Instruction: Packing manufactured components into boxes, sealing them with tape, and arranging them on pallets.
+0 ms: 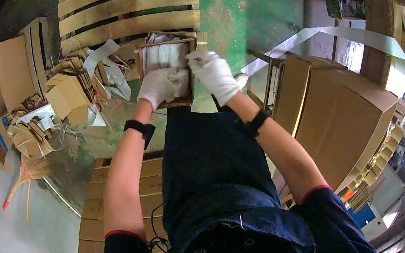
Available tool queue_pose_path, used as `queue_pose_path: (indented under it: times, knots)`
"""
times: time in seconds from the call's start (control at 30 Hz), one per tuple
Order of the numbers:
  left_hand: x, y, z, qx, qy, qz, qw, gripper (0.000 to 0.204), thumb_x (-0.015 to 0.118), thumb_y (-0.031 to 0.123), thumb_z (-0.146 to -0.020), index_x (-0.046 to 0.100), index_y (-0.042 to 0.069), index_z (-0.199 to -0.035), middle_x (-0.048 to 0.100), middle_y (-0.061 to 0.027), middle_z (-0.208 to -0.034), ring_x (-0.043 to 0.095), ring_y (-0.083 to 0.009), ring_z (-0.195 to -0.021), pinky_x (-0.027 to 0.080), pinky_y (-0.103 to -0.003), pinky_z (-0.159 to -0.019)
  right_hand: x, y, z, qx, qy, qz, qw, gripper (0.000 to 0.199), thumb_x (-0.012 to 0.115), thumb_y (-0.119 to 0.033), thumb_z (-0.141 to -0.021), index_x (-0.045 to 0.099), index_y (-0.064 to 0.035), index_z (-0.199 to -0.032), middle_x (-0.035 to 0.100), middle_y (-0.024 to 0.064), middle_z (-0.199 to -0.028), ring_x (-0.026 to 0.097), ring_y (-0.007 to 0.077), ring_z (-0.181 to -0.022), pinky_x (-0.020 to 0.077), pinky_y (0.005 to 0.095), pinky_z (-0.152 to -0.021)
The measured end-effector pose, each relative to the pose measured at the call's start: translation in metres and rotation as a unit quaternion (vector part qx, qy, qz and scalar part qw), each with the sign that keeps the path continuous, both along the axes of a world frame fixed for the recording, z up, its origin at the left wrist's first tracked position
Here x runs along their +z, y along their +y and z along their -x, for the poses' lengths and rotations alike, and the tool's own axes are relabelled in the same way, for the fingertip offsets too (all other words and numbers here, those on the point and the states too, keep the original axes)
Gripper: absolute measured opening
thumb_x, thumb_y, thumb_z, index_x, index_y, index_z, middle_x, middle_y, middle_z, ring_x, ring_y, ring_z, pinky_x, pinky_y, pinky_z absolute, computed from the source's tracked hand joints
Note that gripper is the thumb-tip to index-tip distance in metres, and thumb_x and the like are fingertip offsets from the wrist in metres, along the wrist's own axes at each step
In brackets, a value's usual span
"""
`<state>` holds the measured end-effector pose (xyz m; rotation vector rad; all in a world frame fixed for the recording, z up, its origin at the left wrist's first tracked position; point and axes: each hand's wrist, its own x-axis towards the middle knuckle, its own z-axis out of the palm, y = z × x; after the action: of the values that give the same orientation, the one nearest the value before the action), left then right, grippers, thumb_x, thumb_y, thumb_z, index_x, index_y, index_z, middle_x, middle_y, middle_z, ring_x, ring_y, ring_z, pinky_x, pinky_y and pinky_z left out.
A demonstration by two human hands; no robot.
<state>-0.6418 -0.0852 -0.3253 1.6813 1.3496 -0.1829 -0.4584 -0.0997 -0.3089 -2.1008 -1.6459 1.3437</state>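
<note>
An open brown cardboard box (191, 48) stands ahead of me, holding several white-wrapped bundles (164, 56) side by side. My left hand (157, 88), in a white glove, reaches over the box's near left part. Its fingers are closed on a white-wrapped piece (180, 83) inside; what the wrapping covers is hidden. My right hand (215, 75), also white-gloved, is at the right rim of the box. Its fingers are bent together, and whatever they may hold is too small to make out. Black bands circle both wrists.
A wooden pallet (130, 14) lies beyond the box. Folded cardboard scraps (69, 98) and a straw broom (28, 172) are at left. Large brown cartons (340, 114) rise at right, with a white strip (326, 33) stretched above them. Brown cartons (92, 236) are stacked at lower left.
</note>
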Motion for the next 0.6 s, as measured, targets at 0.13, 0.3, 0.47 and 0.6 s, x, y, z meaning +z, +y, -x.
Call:
queue_pose_path:
  times: [0.13,0.3,0.47,0.6]
  knots:
    - [0.045,0.003,0.006,0.114,-0.141,0.062,0.981,0.028,0.072,0.023,-0.078,0.064,0.003,-0.096,0.063,-0.0083,-0.076,0.057,-0.0209,-0.065,0.047,-0.031,-0.064,0.047,0.006,-0.034,-0.208,0.24,0.115,0.941,0.045,0.069,-0.028,-0.086,0.059,0.0017,-0.118,0.069,0.0116,-0.097,0.066,0.0158,-0.09,0.0523,0.0251,-0.079]
    - [0.132,0.0,-0.016,0.248,-0.331,0.236,0.879,0.034,0.075,0.01,-0.076,0.059,0.0,-0.104,0.06,0.0033,-0.081,0.051,-0.0031,-0.071,0.044,-0.02,-0.064,0.157,-0.007,-0.064,-0.121,0.496,0.254,0.822,0.045,0.068,-0.036,-0.087,0.062,-0.0062,-0.12,0.064,-0.0037,-0.092,0.05,0.0024,-0.064,0.0402,0.0172,-0.05]
    - [0.208,-0.006,-0.12,0.207,-0.383,0.233,0.869,0.018,0.07,0.015,-0.08,0.061,0.005,-0.093,0.059,0.0027,-0.084,0.055,-0.0057,-0.077,0.046,-0.021,-0.07,0.203,-0.059,-0.147,-0.213,0.468,0.031,0.857,0.035,0.068,-0.029,-0.086,0.065,-0.0121,-0.116,0.062,-0.0088,-0.089,0.041,-0.0024,-0.057,0.0288,0.0145,-0.045]
    - [0.231,-0.022,-0.178,0.111,-0.386,0.271,0.875,0.051,0.066,0.054,-0.08,0.058,0.007,-0.096,0.059,-0.0004,-0.086,0.056,-0.0099,-0.079,0.046,-0.025,-0.071,0.306,-0.123,-0.275,-0.413,0.381,-0.122,0.818,0.04,0.059,-0.032,-0.093,0.057,-0.0037,-0.121,0.064,0.0009,-0.098,0.058,0.0071,-0.083,0.0466,0.0202,-0.067]
